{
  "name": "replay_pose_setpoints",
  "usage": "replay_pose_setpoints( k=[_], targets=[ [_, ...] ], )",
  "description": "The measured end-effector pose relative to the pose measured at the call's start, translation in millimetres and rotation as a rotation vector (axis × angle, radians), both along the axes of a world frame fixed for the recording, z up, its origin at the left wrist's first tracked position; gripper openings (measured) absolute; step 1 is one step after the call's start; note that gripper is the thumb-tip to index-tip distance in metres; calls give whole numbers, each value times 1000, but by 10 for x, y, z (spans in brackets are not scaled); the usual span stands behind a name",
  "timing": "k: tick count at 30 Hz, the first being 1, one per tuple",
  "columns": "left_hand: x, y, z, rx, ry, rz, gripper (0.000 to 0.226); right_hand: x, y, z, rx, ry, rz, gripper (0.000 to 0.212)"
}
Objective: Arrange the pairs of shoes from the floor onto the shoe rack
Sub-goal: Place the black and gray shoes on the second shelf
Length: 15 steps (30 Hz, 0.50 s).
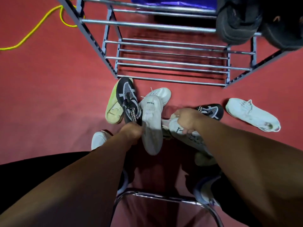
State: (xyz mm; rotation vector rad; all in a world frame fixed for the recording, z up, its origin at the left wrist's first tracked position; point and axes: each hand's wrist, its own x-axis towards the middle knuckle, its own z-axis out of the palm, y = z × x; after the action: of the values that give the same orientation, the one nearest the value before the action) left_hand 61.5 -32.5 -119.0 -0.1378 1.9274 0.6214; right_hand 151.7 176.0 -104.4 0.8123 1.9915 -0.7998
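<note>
Several shoes lie on the red floor before a metal shoe rack [172, 66]. My left hand [131, 132] grips the side of a white shoe [151, 125] turned sole up. My right hand [186, 119] curls round the collar of another white shoe [191, 136] with dark markings. A black patterned shoe [129, 102] leans over a shoe with a yellowish sole [113, 108]. Its black mate [211, 110] lies behind my right hand. Another white shoe [164, 94] lies beyond the one in my left hand, and a white sneaker [250, 113] lies at the right.
Dark shoes [237, 23] sit on the rack's upper right bars. A yellow cable [37, 28] snakes over the floor at the upper left. A chrome chair frame [164, 199] is under me, with my feet in shoes [205, 190] beside it. A white shoe toe [98, 139] shows left of my forearm.
</note>
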Motion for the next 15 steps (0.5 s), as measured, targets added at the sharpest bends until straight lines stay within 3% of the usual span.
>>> replay_pose_setpoints(
  k=[5,8,12,15],
  targets=[
    [-25,-15,-149,-28,-35,63,21,-7,180,-92,-85,-39,-218,49],
    [-90,9,-254,-93,152,85,15,-23,188,-60,-60,-36,-198,45],
    [-139,34,-341,-64,181,525,42,61,260,-71,24,135,-306,36],
    [-151,95,-299,74,68,836,55,227,466,-99,222,288,-708,25]
  ],
)
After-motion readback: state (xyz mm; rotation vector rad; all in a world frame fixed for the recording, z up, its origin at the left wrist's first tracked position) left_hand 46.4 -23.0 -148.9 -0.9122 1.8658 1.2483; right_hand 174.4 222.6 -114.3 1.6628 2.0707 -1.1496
